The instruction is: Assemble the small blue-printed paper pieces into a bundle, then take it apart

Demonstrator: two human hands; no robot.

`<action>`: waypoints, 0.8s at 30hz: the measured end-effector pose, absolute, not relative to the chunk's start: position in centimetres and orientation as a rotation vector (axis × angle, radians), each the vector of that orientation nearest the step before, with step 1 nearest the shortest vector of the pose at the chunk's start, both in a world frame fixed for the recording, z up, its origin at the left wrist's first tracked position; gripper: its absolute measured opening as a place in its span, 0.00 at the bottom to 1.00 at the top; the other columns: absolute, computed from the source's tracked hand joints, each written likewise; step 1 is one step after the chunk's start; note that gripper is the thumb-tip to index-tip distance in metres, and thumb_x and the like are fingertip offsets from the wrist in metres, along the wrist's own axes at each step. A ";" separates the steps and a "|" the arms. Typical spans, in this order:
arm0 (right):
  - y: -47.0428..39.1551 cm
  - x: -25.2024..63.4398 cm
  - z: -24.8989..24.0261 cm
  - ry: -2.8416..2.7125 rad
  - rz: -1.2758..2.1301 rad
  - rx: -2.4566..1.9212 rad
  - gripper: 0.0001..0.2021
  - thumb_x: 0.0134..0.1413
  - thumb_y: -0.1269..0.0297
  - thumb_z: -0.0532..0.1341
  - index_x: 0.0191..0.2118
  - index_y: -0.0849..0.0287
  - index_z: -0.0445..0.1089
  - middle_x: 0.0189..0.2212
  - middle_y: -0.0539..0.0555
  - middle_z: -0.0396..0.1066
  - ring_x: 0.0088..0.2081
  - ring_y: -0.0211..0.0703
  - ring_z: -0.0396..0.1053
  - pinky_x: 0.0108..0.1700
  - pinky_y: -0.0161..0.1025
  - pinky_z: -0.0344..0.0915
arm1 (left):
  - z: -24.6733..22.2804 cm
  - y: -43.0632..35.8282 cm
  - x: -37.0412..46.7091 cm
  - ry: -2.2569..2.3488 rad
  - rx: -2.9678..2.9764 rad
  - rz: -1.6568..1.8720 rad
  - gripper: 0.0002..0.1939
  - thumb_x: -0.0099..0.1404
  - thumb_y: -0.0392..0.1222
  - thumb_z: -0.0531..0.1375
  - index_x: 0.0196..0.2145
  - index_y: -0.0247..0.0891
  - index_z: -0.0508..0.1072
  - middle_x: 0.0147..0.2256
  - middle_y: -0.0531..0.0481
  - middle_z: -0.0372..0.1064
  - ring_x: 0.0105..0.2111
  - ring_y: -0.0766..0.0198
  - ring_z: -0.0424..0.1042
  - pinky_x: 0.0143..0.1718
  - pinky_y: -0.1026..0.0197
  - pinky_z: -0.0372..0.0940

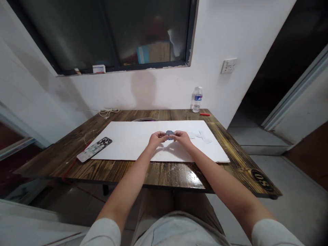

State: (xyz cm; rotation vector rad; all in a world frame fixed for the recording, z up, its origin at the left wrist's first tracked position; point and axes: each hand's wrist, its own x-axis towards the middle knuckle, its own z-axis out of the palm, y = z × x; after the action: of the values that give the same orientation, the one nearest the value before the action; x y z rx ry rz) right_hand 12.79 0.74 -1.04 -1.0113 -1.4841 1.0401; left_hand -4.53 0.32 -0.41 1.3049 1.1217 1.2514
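Note:
A small dark grey-blue blocky object is held just above a white board. My left hand pinches its left side between thumb and fingers. On its right side my right hand grips it in the same way. The object is too small to make out in detail. Both hands cast shadows on the board below. Pale flat pieces lie on the board to the right of my right hand.
A phone in a patterned case overlaps the board's left edge. At the back of the wooden table are a white cable, a plastic bottle and a red item. A wall and window stand behind.

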 end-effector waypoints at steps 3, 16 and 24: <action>0.8 12.9 -1.0 -1.449 1.060 -1.015 0.24 0.33 0.40 0.68 0.20 0.58 0.68 0.16 0.49 0.66 0.21 0.37 0.60 0.26 0.35 0.56 | -0.3 0.1 -4.4 1.101 1.301 1.167 0.24 0.40 0.53 0.74 0.29 0.33 0.76 0.28 0.46 0.74 0.29 0.62 0.73 0.35 0.59 0.69; 1.6 13.6 -1.1 -1.506 1.001 -1.013 0.19 0.41 0.44 0.65 0.25 0.58 0.74 0.22 0.52 0.73 0.27 0.41 0.68 0.33 0.38 0.63 | 0.3 -0.2 -4.2 1.099 1.259 1.191 0.22 0.41 0.52 0.74 0.26 0.34 0.72 0.24 0.49 0.72 0.24 0.64 0.73 0.31 0.61 0.69; 2.3 17.6 -1.1 -1.749 0.265 -1.606 0.13 0.55 0.64 0.62 0.46 0.59 0.74 0.42 0.59 0.76 0.47 0.53 0.65 0.47 0.45 0.58 | 0.3 0.4 -5.0 1.213 1.106 1.301 0.20 0.46 0.51 0.71 0.29 0.36 0.70 0.26 0.50 0.73 0.25 0.66 0.73 0.28 0.64 0.66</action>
State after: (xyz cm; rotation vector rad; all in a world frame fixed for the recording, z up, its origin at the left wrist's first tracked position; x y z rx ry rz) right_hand 17.65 2.28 -1.12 -1.6060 -1.7493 0.2650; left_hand -4.96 0.37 0.30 1.1064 1.2133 1.3011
